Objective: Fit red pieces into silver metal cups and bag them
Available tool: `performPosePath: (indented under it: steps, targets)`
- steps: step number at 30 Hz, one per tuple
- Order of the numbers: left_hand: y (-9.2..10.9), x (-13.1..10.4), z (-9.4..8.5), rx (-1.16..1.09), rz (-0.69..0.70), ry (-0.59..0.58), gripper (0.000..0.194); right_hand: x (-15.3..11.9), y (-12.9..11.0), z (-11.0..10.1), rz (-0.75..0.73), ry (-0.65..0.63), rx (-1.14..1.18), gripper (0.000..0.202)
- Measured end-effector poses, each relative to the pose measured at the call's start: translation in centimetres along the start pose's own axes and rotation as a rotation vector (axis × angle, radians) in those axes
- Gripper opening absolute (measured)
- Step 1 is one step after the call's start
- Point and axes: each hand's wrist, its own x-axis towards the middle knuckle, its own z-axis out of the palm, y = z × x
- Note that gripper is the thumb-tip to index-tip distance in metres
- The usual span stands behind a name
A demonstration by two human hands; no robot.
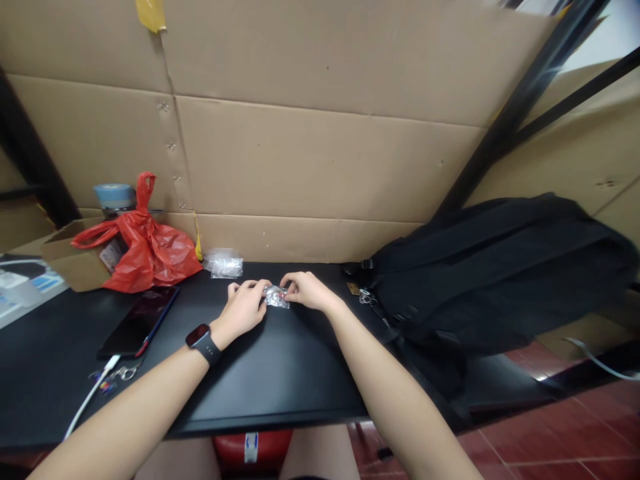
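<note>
A small clear plastic bag [277, 297] with something reddish in it lies at the middle of the black table [270, 373]. My left hand [245, 305] pinches the bag's left edge, and a dark smartwatch [203, 343] is on that wrist. On the other side, the fingers of my right hand [306, 291] are closed on the bag's right edge. What exactly is inside the bag is too small to make out. Behind my left hand, more clear plastic bags [226, 265] lie in a small pile.
At the left stand a red plastic bag [150, 250], a cardboard box [80, 267] and a power strip [25, 297]. A phone [137, 323] lies with its white cable [90, 393] plugged in. A black backpack [500, 273] fills the right side. Cardboard [310, 167] walls the back.
</note>
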Motion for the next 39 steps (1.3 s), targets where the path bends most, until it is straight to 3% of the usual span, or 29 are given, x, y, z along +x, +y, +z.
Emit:
performPosePath:
  steps: [5, 10, 15, 20, 30, 39]
  targets:
    - [0.1, -0.1, -0.2, 0.027, 0.046, -0.012, 0.042, 0.1, 0.1, 0.4, -0.028, 0.028, 0.074, 0.024]
    - [0.4, -0.4, -0.8, 0.131, 0.026, -0.019, 0.032, 0.0, 0.2, -0.3, -0.023, 0.071, -0.109, 0.016]
    - [0.5, -0.6, -0.7, 0.196, 0.077, -0.03, 0.034, 0.0, 0.2, -0.6, -0.137, 0.056, -0.214, 0.018]
    - [0.6, -0.6, -0.9, 0.205, 0.085, -0.09, 0.036, 0.0, 0.2, 0.0, -0.039, -0.012, -0.224, 0.016]
    - [0.5, -0.6, -0.9, 0.195, 0.084, -0.114, 0.038, -0.5, -0.7, -0.3, 0.061, -0.014, -0.208, 0.028]
    - [0.5, -0.8, -1.0, 0.182, 0.078, -0.095, 0.034, -0.3, -1.1, 0.1, -0.176, 0.029, -0.266, 0.022]
